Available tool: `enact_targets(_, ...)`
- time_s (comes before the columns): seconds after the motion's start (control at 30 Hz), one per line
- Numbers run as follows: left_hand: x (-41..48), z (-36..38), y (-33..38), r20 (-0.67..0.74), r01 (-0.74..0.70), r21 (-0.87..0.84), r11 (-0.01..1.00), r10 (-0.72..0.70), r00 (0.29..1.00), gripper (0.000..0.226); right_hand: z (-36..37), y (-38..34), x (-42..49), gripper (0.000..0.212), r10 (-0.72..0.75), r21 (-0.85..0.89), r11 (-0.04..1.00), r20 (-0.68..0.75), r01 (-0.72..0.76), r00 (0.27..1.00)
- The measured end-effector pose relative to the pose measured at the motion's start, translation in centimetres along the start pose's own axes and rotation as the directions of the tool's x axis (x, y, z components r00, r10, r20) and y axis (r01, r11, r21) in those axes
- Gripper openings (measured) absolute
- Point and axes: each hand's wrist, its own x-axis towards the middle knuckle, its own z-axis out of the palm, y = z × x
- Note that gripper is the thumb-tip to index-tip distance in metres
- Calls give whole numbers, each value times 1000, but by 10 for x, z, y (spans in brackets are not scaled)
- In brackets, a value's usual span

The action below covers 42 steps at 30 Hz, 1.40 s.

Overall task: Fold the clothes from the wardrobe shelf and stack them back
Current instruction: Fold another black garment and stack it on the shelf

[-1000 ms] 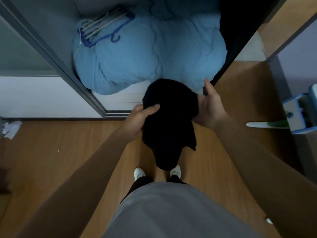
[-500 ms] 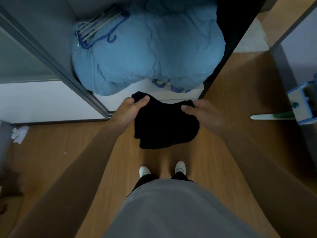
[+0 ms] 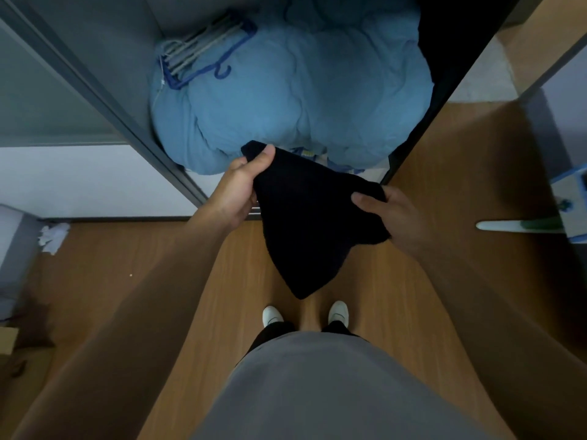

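A black garment [image 3: 305,223] hangs in the air in front of the open wardrobe, above the wooden floor. My left hand [image 3: 241,188] pinches its upper left corner between thumb and fingers. My right hand [image 3: 387,214] grips its right edge, thumb on top of the cloth. The lower part of the garment droops to a point above my white shoes [image 3: 338,312]. Inside the wardrobe lies a bulky light blue duvet [image 3: 301,100].
Several hangers [image 3: 203,55], one blue, lie on the duvet at the back left. A grey sliding-door frame [image 3: 104,100] runs diagonally on the left. Crumpled white paper [image 3: 54,236] lies on the floor at left. A blue-and-white object [image 3: 568,204] stands at right.
The garment went from a bundle held close together to being spread between both hands. My hands have moved apart, and the lower end of the cloth now hangs down lower.
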Motion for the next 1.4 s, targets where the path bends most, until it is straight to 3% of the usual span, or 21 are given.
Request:
enact_targets(0.13,-3,-1,0,95,13,-176,984,3,996,35,-1,-12,1,14,50,140,988,146,-71,988)
enact_targets(0.2,-5,-2,1,138,58,-221,973,-28,990,35,-1,-18,1,18,72,202,974,148,-102,986)
enact_targets(0.37,-5,2,10,201,217,-111,970,-192,961,38,2,-27,6,45,31,321,946,64,-50,997)
enact_targets(0.47,-5,8,15,222,276,-118,954,-245,944,39,11,-24,7,48,0,140,990,161,-23,987)
enact_targets(0.57,-4,11,20,220,353,-144,924,-318,922,44,29,-14,11,98,131,-143,984,171,-107,976)
enact_targets(0.63,0,10,22,195,390,-144,909,-361,912,47,45,-6,14,110,164,-200,970,114,-139,980)
enact_targets(0.7,5,4,22,180,387,-167,907,-358,916,54,58,0,17,100,142,-141,981,26,-137,989)
enact_targets(0.8,4,-16,15,304,337,-187,923,-272,913,69,67,-4,22,84,168,92,983,-90,-160,982)
enact_targets(0.87,-4,-31,-4,368,338,-94,937,-283,886,66,69,-14,27,74,218,212,959,-142,-186,966)
enact_targets(0.93,-12,-40,-25,382,319,56,946,-316,869,52,67,-25,34,59,286,224,943,-166,-247,944)
enact_targets(1.03,-13,-33,-39,299,217,150,965,-254,920,45,57,-39,40,43,374,226,913,-134,-339,918)
enact_targets(1.17,-9,-14,-34,156,148,-19,989,-143,977,33,37,-38,36,40,290,453,850,27,-270,957)
enact_targets(1.23,-8,-10,-30,143,164,-116,980,-147,979,30,36,-25,30,49,229,410,878,93,-247,969)
enact_targets(1.3,-6,-8,-25,110,176,-110,978,-164,980,29,41,-8,24,44,213,294,925,120,-240,970)
enact_targets(1.4,-4,-11,-25,38,146,-9,989,-146,989,26,47,2,20,25,172,61,984,-80,-168,982)
